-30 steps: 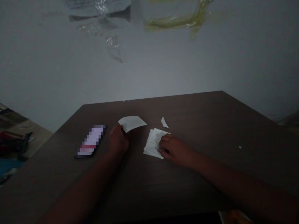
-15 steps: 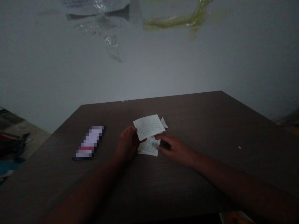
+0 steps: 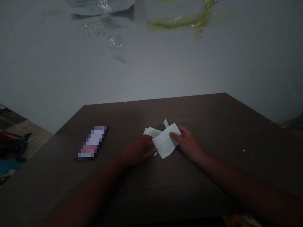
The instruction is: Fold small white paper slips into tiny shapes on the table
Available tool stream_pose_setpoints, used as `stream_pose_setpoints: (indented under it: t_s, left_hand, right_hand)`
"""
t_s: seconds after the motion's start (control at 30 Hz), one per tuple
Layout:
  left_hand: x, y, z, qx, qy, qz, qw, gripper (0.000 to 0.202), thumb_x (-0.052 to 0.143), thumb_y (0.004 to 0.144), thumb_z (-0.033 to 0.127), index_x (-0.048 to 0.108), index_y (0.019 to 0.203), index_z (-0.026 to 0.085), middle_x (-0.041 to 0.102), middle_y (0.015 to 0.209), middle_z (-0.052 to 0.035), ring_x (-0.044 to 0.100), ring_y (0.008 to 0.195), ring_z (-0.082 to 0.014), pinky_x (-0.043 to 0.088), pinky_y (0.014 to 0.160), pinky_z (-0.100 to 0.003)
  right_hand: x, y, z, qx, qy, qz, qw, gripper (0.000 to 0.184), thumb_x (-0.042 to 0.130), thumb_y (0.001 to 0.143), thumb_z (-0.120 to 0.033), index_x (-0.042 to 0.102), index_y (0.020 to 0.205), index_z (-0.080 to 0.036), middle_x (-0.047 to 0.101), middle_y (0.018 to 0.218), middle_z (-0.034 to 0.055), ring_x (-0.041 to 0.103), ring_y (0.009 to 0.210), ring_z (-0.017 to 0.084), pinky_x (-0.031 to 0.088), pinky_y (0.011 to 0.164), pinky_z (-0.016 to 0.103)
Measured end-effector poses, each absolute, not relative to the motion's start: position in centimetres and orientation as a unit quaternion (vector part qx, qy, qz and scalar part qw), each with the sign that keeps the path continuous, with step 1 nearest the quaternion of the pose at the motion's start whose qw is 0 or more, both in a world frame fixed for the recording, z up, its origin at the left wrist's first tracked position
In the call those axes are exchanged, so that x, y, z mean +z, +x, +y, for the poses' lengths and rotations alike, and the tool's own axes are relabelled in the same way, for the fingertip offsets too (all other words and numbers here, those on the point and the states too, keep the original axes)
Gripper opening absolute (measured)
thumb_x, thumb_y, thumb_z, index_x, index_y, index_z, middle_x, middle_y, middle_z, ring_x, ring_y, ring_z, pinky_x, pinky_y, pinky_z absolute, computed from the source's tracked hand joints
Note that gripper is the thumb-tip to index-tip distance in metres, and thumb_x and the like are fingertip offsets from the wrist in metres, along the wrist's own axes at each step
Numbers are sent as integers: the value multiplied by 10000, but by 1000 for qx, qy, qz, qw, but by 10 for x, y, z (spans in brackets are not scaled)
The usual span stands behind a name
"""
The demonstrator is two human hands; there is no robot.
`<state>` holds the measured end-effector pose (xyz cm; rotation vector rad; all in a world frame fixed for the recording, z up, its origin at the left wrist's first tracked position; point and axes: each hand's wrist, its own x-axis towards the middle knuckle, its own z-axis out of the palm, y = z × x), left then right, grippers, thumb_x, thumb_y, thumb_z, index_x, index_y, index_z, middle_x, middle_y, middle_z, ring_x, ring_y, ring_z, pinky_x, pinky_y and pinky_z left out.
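Note:
A small printed sheet of paper (image 3: 165, 142) is tilted up in my right hand (image 3: 189, 143), its thumb on the printed face and the fingers behind. My left hand (image 3: 138, 151) is at the sheet's left edge, with thumb and fingers stretched out and apart. Behind those fingers lie more pieces of paper (image 3: 152, 131), partly covered by the hand and the held sheet. A narrow paper strip (image 3: 166, 123) sticks out beyond the sheet's top edge.
A phone (image 3: 92, 143) with a blurred-out screen lies left of my hands on the dark wooden table (image 3: 201, 116). A tiny white scrap (image 3: 243, 150) rests far right. Tape and plastic (image 3: 117, 47) cling to the wall behind. Assorted items (image 3: 14, 145) sit beyond the table's left side.
The printed sheet has passed from my left hand to my right and moved rightward and nearer. My left hand has shifted right, over the lower papers.

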<state>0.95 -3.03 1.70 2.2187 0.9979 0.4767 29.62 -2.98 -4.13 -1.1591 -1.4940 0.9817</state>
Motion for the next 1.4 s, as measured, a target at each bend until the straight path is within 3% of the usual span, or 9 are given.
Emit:
stream_pose_setpoints:
  t_s: [0.17,0.3,0.43,0.6,0.73,0.83,1.07,1.23,1.4]
  left_hand:
    - [9,-5,-11,152,868,409,235,309,870,1016,361,923,1301,254,849,1598,-196,753,1533,-460,536,1386,-659]
    - [-3,-19,4,161,852,470,166,305,799,974,225,897,1259,268,869,1540,-183,756,1519,-443,518,1409,-671]
    - [-9,-25,9,181,830,506,148,271,754,990,211,888,1219,263,874,1487,-184,750,1499,-437,545,1391,-652]
    - [-4,-22,6,208,804,539,137,289,757,975,163,883,1223,239,832,1537,-220,715,1566,-504,510,1417,-733]
    - [3,-11,-7,195,857,445,170,395,735,993,128,876,1339,256,825,1600,-186,751,1538,-427,576,1401,-646]
    - [3,-5,-18,167,896,344,227,368,728,1035,104,898,1298,295,852,1597,-130,789,1511,-354,619,1368,-534]
    - [-1,0,-23,122,929,270,220,304,763,1067,81,904,1288,235,875,1554,-152,809,1483,-349,626,1337,-575]
    - [5,5,-25,84,940,278,178,197,775,1158,128,914,1267,215,870,1571,-131,793,1500,-344,589,1372,-560]
    - [5,8,-23,73,931,330,140,216,750,1202,175,943,1272,244,854,1518,-111,782,1451,-347,603,1302,-531]
  right_hand:
    - [-42,300,-29,384,-505,-624,456,329,831,985,-305,782,1308,-268,918,1150,93,896,996,327,745,836,448]
    - [-43,304,-32,347,-498,-668,430,608,851,962,-264,724,1556,-295,915,1255,99,893,1058,333,747,903,468]
    - [-47,306,-34,297,-498,-711,397,852,852,966,-270,596,1778,-296,873,1484,168,875,1296,394,743,1087,568]
    - [-54,306,-34,227,-483,-751,390,851,844,991,-277,578,1799,-302,759,1688,210,749,1584,430,617,1340,690]
    - [-54,306,-34,216,-484,-758,379,777,796,1033,-274,601,1785,-282,721,1688,222,760,1549,416,632,1330,684]
    - [-53,308,-32,220,-481,-755,387,716,780,1043,-253,649,1746,-294,713,1686,208,785,1489,410,677,1273,667]
    - [-49,314,-22,266,-506,-709,412,569,802,1013,-209,762,1576,-278,778,1562,185,875,1139,309,757,1061,554]
    - [-33,312,-22,309,-544,-654,425,305,817,950,-200,807,1245,-279,860,1244,124,861,1037,321,728,897,478]
    - [-20,307,-29,294,-495,-659,484,35,763,1002,-269,741,1014,-294,814,999,52,802,929,279,648,857,419]
